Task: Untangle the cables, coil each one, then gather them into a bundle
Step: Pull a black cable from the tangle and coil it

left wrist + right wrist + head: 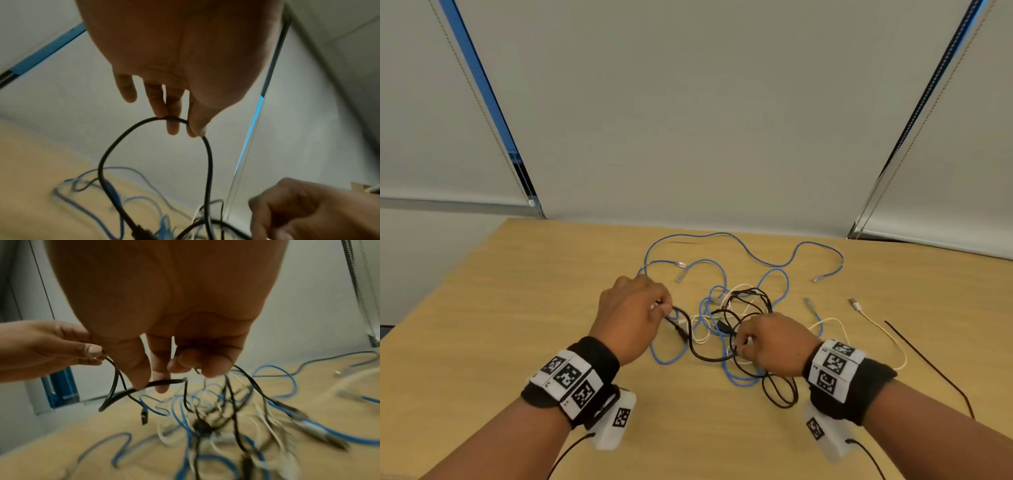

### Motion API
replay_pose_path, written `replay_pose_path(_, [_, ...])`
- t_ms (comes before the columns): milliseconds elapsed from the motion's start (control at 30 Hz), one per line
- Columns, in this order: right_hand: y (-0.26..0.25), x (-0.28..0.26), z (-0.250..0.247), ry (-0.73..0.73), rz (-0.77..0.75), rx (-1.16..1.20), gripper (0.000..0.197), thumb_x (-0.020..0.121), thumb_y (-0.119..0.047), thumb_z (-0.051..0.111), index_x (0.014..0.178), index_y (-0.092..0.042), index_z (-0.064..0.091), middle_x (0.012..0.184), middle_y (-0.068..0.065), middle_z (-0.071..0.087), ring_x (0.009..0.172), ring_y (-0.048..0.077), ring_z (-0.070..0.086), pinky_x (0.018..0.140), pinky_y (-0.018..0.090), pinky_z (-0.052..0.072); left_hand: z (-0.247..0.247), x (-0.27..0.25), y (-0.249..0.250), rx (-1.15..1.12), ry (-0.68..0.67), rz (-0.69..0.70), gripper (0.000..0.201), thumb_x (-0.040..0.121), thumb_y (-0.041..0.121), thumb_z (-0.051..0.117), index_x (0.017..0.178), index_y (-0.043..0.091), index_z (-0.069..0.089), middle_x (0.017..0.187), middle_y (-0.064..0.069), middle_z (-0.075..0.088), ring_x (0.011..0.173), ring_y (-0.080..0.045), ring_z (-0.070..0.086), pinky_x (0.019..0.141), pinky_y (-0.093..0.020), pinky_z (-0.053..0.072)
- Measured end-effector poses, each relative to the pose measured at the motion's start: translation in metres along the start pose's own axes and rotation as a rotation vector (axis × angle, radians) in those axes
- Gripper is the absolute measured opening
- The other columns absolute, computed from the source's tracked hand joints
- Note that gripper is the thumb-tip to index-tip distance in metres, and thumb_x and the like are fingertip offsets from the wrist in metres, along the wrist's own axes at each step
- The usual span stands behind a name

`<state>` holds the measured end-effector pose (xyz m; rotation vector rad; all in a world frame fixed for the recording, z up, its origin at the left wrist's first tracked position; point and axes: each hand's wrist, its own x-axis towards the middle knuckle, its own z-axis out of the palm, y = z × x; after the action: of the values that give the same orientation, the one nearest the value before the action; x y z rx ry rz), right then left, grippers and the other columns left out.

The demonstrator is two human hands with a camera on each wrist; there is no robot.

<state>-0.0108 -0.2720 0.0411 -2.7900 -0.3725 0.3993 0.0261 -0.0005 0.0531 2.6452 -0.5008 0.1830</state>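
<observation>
A tangle of blue (767, 260), white (887, 339) and black cables (709, 358) lies on a wooden table (517, 308). My left hand (662, 308) hovers at the tangle's left side. In the left wrist view, my left hand (183, 128) pinches the top of a raised loop of the black cable (207, 162). My right hand (743, 344) is at the tangle's near right. In the right wrist view, my right hand (152, 382) pinches a black cable (164, 382) between thumb and forefinger, the other fingers curled over more black strands. A black plug (144, 416) dangles between the hands.
A thin black strip (928, 359) lies on the table to the right of the white cable. Loose cable ends with plugs (856, 303) lie at the far right. Blinds (688, 120) close off the far edge of the table.
</observation>
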Motion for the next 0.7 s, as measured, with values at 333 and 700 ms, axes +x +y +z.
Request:
replay_pose_path(333, [-0.048, 0.005, -0.083, 0.127, -0.216, 0.652, 0.010, 0.097, -0.020, 0.064, 0.096, -0.010, 0.067, 0.087, 0.019, 0.070, 0.068, 0.020, 0.065, 0.081, 0.043, 0.053, -0.080, 0.048, 0.065, -0.310, 0.453, 0.252, 0.012, 0.093, 0.028, 0.058, 0.091, 0.023, 0.068, 0.090, 0.017, 0.065, 0.100, -0.013, 0.057, 0.088, -0.034, 0.042])
replay_pose_path(700, [0.035, -0.004, -0.149, 0.335, -0.055, 0.466, 0.019, 0.100, -0.019, 0.057, 0.087, -0.013, 0.069, 0.068, -0.002, 0.058, 0.063, 0.011, 0.057, 0.074, 0.033, 0.046, -0.098, 0.103, -0.004, -0.390, 0.484, -0.199, 0.010, 0.099, 0.022, 0.058, 0.095, 0.020, 0.066, 0.094, -0.003, 0.066, 0.095, -0.028, 0.063, 0.078, -0.031, 0.042])
